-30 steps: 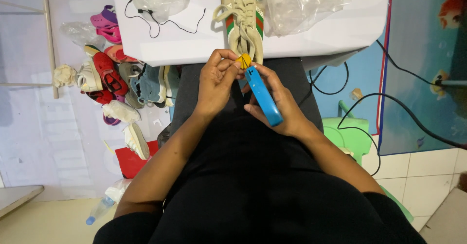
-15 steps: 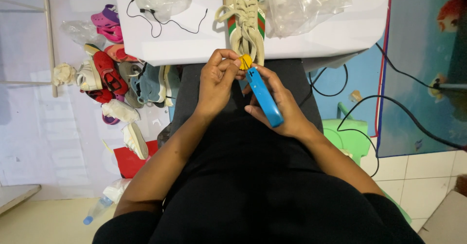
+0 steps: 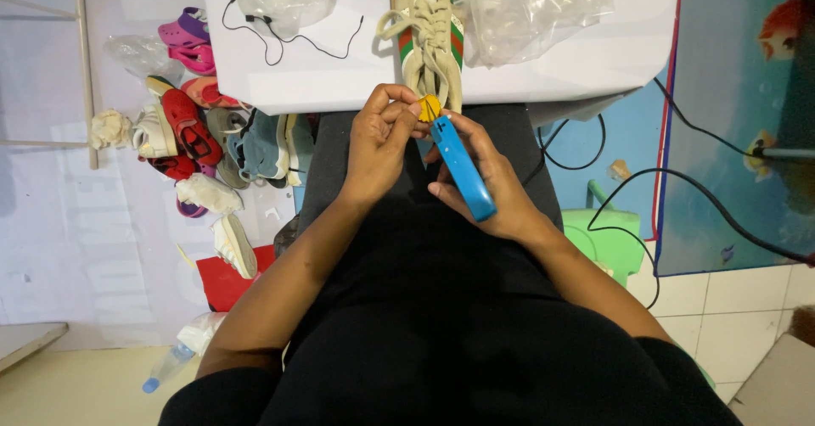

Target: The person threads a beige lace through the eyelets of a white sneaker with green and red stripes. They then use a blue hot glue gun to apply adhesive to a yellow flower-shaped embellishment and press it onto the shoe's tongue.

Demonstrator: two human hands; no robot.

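Observation:
My right hand [image 3: 497, 184] grips a long blue tool [image 3: 463, 170] with its tip pointing toward the table edge. My left hand [image 3: 378, 142] pinches a small yellow round piece [image 3: 429, 107] right at that tip. Both hands hover over my lap in black clothing, just below the white table [image 3: 331, 74]. A cream sneaker [image 3: 429, 27] with green and red stripes and loose laces lies on the table directly above my hands.
Clear plastic bags [image 3: 539, 6] and a black cable [image 3: 280, 40] lie on the table. A heap of shoes and sandals [image 3: 199, 137] sits on the floor at left. A green stool [image 3: 607, 239] and black cords [image 3: 696, 188] are at right.

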